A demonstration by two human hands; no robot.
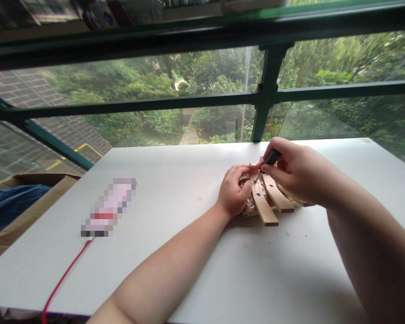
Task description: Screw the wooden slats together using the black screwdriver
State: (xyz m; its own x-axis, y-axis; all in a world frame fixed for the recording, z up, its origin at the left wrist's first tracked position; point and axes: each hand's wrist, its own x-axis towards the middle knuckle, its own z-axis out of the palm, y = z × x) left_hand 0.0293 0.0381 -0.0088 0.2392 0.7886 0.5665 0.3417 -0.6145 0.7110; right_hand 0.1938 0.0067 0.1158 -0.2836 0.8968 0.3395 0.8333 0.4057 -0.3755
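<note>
A small wooden piece with several curved slats (267, 213) lies on the white table, right of the middle. Dark screws (271, 186) show in the slats. My right hand (290, 168) is closed around the black handle of a screwdriver (272, 157). Its thin shaft slants down to a screw near the upper end of the left slat. My left hand (234, 189) rests against the left side of the wooden piece, fingers curled along its edge and the thumb close to the screwdriver's tip. Clear plastic shows between the slats and my left fingers.
On the left of the white table (175, 252) lies a blurred-out, phone-like object (111, 202) with a red cable (65, 274) running off the near edge. A cardboard box (60, 191) holding blue cloth (13, 207) stands beyond the left edge. Green-framed windows border the far side.
</note>
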